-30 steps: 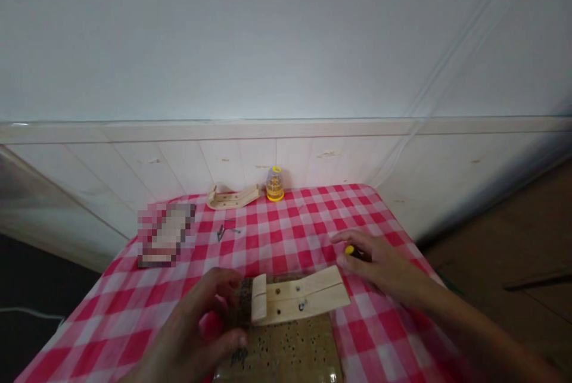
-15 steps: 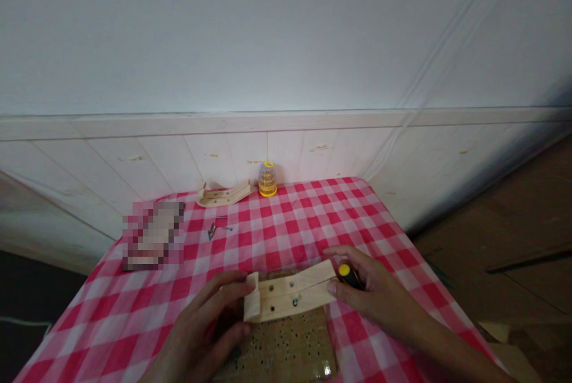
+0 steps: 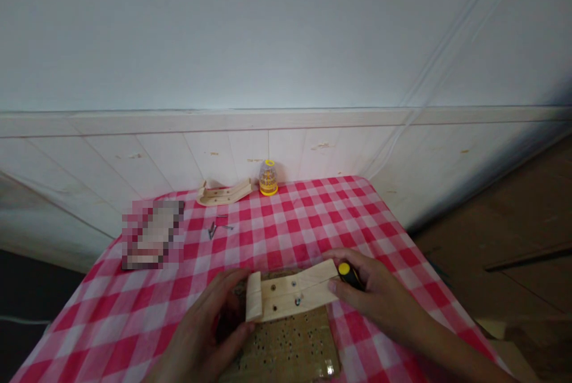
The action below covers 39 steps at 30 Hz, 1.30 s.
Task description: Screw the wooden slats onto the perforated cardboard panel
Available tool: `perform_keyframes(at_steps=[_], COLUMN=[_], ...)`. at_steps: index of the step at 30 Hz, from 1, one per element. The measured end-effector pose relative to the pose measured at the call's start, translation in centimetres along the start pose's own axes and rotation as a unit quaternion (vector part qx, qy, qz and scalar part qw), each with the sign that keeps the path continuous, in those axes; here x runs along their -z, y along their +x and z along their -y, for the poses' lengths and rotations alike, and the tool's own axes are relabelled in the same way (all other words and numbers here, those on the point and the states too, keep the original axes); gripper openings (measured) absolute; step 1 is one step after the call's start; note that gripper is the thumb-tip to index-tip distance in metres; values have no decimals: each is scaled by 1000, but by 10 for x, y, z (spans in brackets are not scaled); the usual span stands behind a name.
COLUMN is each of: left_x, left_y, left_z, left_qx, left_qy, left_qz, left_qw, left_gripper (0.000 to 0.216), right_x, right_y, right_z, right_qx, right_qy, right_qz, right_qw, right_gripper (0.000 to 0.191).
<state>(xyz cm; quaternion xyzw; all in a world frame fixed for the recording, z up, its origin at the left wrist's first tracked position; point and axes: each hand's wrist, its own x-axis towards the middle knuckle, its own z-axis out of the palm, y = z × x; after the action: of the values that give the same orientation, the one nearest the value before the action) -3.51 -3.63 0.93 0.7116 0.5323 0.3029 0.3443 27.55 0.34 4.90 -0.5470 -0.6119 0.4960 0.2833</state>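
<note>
Between my hands is a pale wooden piece [image 3: 281, 298] with an upturned left end, several screw holes and what looks like a screw in one of them. It is held over a brown board [image 3: 297, 341] full of small holes. My left hand [image 3: 210, 323] grips the wooden piece's left end with thumb and fingers. At the other end, my right hand [image 3: 364, 285] pinches the wood between thumb and fingers. Tucked in the same hand is a screwdriver [image 3: 351, 276] with a black handle and yellow cap; its tip is hidden.
A similar wooden piece [image 3: 226, 194] lies at the back beside a clear-and-yellow bit case [image 3: 269, 178]. Small metal parts [image 3: 213, 229] sit on the red-checked tablecloth [image 3: 286, 222]. A blurred-out flat object [image 3: 156, 234] lies at left. The wall [image 3: 286, 145] borders the table's back.
The wooden piece has shifted very slightly to the right and its left end has turned a little. My left hand's fingers have moved along that end. The right hand keeps its hold.
</note>
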Motion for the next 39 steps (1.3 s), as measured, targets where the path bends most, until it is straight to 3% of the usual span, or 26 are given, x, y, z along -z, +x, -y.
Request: perform_keyframes(at_steps=[3,7,14,19,34,39], left_x=[-1,-2,-1,-3,-7,-12], left_y=[3,5,6,5,0,1], left_z=[-2,-3,-8,-5,4,1], left_qx=[-7,51,83,62,56,65], left_qy=[12,13,3,1,-16,-9], left_qz=[-16,41,61,27,27,0], left_qw=[1000,998,995,998,998,998], left_gripper=[51,56,60,59,57,58], right_x=[1,1,-1,-1,-8,6], right_y=[0,-1,-1,-1,-6,-4], right_z=[0,-1,2,0,1,7], right_qx=[2,18,26,23,2,20], right_qy=[-23,-39,-62,-69,-46,-85], right_qz=[3,-2,1,-1,-28,-16], right_qw=[1000,999,998,997,999,996], right_gripper=[28,28,30,32,38,43])
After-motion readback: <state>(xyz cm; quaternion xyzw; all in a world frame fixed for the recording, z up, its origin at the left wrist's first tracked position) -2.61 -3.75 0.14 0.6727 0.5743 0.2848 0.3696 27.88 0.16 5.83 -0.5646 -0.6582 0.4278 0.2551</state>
